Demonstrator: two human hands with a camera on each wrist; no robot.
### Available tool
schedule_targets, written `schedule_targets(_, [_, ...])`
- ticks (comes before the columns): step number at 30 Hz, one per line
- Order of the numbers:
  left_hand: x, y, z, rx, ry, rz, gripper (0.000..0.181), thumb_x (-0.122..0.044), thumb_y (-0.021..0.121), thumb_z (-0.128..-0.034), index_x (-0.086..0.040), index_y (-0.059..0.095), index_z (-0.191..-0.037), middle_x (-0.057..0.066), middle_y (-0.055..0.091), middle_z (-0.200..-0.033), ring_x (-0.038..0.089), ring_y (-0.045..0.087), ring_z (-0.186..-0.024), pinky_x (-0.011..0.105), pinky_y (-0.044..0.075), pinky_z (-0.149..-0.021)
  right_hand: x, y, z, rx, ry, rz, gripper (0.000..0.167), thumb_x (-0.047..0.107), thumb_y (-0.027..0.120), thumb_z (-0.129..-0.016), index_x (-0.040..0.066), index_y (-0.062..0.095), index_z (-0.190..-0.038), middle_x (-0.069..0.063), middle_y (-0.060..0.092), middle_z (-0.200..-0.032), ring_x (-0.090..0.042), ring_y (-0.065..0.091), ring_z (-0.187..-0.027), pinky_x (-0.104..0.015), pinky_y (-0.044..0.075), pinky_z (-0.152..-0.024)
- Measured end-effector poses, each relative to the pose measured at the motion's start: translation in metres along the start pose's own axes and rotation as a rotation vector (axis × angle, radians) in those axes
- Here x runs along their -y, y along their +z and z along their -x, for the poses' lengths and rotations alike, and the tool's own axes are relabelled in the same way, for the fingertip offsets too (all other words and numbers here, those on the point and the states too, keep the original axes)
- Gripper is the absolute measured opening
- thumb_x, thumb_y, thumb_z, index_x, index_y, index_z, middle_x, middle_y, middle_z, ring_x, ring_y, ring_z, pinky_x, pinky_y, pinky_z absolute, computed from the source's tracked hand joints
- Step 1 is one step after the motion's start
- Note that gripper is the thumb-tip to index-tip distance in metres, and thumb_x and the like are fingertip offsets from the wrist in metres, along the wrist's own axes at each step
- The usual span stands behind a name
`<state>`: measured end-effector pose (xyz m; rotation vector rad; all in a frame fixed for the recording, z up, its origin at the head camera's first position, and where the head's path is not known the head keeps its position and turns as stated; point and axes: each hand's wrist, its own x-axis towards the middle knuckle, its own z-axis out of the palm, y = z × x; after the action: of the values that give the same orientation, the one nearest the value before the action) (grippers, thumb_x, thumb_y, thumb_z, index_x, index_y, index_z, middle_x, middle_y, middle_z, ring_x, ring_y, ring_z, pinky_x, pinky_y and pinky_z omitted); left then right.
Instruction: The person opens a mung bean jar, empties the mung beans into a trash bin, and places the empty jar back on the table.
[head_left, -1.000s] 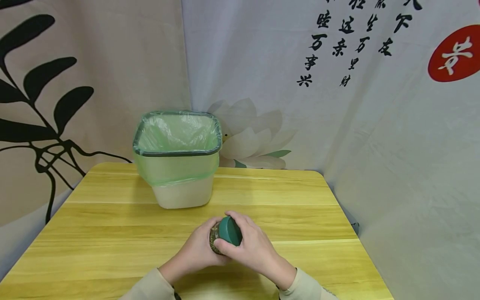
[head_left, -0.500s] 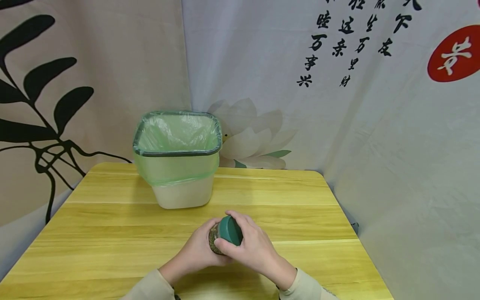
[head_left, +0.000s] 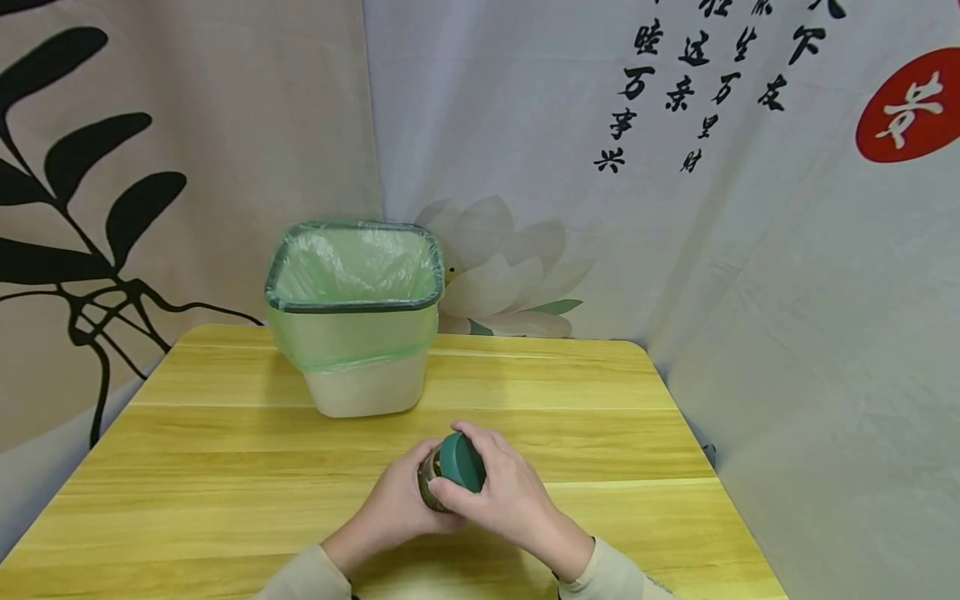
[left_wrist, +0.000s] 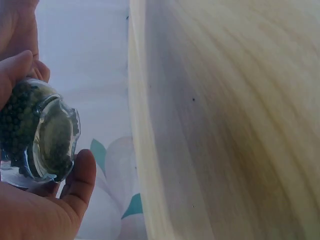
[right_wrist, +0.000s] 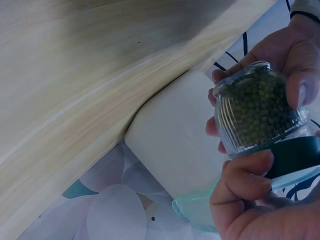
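A ribbed clear glass jar (right_wrist: 255,107) of small round green beans, with a dark green lid (head_left: 462,463), is held tilted above the near middle of the table. My left hand (head_left: 408,496) grips the jar's glass body, its fingers and thumb curled round it. The lid is gripped between the thumb and fingers of my right hand (head_left: 510,496). In the left wrist view the jar's thick glass base (left_wrist: 55,140) faces the camera. The lid sits at the jar's mouth; whether it is loose I cannot tell.
A pale bin (head_left: 367,387) lined with a green plastic bag (head_left: 352,337) stands at the back left of the wooden table (head_left: 570,417). Behind the table hangs a printed cloth (head_left: 510,100) with a flower and black writing.
The left wrist and sleeve have shifted slightly right, and the jar's glass body appears turned a little against the lid. The right hand stays in nearly the same place on the lid.
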<state>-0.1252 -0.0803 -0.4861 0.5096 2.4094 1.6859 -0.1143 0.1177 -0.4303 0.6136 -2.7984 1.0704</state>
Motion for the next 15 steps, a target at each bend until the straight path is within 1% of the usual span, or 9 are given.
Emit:
schedule_targets(6, [-0.001, 0.0029, 0.0013, -0.012, 0.003, -0.015, 0.093, -0.04, 0.102, -0.069, -0.02, 0.055, -0.147, 0.0, 0.07, -0.132, 0.019, 0.07, -0.115, 0.031, 0.059, -0.093, 0.0004, -0.0005, 0.0005, 0.004, 0.005, 0.014, 0.071, 0.062, 0.072, -0.093, 0.027, 0.055, -0.153, -0.006, 0.065, -0.145, -0.021, 0.07, -0.108, -0.029, 0.057, -0.077])
schedule_targets(10, [-0.002, 0.0035, 0.0018, -0.011, 0.012, -0.01, 0.093, -0.037, 0.101, -0.0704, -0.02, 0.054, -0.148, 0.0, 0.07, -0.133, 0.02, 0.07, -0.115, 0.031, 0.059, -0.093, 0.0007, -0.0007, 0.0004, 0.007, 0.006, 0.014, 0.071, 0.063, 0.072, -0.093, 0.028, 0.054, -0.153, -0.006, 0.065, -0.145, -0.021, 0.07, -0.108, -0.029, 0.057, -0.076])
schedule_targets(15, [-0.0009, 0.0035, 0.0019, -0.01, 0.012, 0.018, 0.092, -0.035, 0.101, -0.0712, -0.02, 0.053, -0.149, 0.002, 0.069, -0.135, 0.021, 0.068, -0.117, 0.032, 0.059, -0.093, 0.0014, -0.0013, 0.0005, 0.005, 0.012, 0.006, 0.071, 0.064, 0.072, -0.093, 0.03, 0.054, -0.152, -0.005, 0.066, -0.143, -0.02, 0.07, -0.106, -0.028, 0.056, -0.076])
